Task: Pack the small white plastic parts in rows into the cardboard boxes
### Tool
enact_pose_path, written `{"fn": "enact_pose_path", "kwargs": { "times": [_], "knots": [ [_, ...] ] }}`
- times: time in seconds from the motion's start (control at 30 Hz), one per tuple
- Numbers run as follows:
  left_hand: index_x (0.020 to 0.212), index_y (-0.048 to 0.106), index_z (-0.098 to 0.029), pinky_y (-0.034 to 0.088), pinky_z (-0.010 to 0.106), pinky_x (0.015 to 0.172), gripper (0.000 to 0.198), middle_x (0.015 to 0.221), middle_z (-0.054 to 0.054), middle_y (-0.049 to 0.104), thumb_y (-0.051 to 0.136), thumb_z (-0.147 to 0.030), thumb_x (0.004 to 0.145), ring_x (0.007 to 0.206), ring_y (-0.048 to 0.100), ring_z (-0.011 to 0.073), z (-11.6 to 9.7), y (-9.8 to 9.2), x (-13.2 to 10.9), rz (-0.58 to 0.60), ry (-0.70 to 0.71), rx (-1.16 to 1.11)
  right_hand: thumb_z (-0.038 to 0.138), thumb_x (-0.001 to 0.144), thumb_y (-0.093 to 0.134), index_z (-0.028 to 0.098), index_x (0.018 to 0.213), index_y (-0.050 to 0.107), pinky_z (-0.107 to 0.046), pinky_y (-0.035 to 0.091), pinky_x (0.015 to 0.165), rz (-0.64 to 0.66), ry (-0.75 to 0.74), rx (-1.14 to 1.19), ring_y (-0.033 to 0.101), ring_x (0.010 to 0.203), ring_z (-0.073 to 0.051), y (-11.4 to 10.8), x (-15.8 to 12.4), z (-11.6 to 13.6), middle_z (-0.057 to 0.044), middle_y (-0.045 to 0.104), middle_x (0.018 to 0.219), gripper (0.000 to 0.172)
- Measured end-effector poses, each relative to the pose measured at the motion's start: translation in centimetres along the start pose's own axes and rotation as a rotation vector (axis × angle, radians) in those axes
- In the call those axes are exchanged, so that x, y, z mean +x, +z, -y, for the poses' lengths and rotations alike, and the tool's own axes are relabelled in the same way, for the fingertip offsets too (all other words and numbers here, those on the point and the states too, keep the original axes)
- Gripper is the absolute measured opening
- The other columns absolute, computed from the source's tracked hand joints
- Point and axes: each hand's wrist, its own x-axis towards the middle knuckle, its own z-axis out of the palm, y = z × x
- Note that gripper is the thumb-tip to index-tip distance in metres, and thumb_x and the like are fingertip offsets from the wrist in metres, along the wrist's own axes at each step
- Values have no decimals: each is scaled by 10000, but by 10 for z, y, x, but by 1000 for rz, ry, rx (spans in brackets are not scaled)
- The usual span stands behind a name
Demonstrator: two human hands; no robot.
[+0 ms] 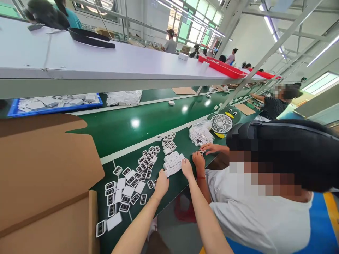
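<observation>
At the front edge of the green bench, a block of small white plastic pieces [173,163] lies in tight rows. My left hand [161,184] is closed at the left end of the nearest row, fingertips pressed to it. At the opposite end, my right hand [187,169] pinches the same row, so it is squeezed between both hands. Many loose white plastic housings with dark rectangular openings [132,180] spread to the left of my hands. More of them [168,140] are heaped just behind the block.
An open cardboard box [47,176] takes up the left side. On my right, a co-worker's hands [202,155] handle a small piece beside a clear bag of parts [200,132]. A penguin-shaped fan [221,123] stands beyond. Overhead runs a white shelf [148,61]; a blue tray [55,110] sits beneath.
</observation>
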Motion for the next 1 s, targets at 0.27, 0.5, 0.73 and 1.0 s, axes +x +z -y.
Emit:
{"fn": "enact_pose_path", "kwargs": {
  "times": [0.27, 0.5, 0.73, 1.0],
  "knots": [
    [1098, 390, -184, 434, 314, 728, 321, 1017, 99, 515, 460, -124, 791, 885, 598, 221, 11, -3, -10, 207, 101, 168, 234, 794, 385, 106, 1315, 285, -342, 355, 946, 265, -54, 14, 407, 1189, -204, -18, -62, -27, -157, 422, 1277, 545],
    [1072, 426, -149, 447, 351, 716, 302, 981, 133, 554, 479, -99, 778, 864, 602, 251, 8, -10, -9, 253, 168, 280, 78, 665, 565, 296, 1214, 455, -295, 409, 822, 595, -370, -289, 554, 919, -186, -42, -56, -17, -28, 519, 1012, 601],
    [984, 467, -162, 460, 342, 728, 215, 924, 104, 588, 490, -115, 775, 874, 599, 244, -7, -34, -33, 200, 243, 256, 209, 733, 558, 249, 1089, 540, -277, 444, 765, 576, -507, -281, 579, 864, -173, -61, -64, -11, -40, 538, 1038, 359],
    [1022, 389, -177, 474, 318, 659, 264, 872, 65, 574, 489, -128, 783, 754, 613, 206, 46, -152, -129, -24, 318, 352, 335, 804, 467, 286, 1151, 478, -339, 465, 755, 478, -776, -182, 593, 894, -223, -74, -136, 101, -55, 566, 1116, 350]
  ]
}}
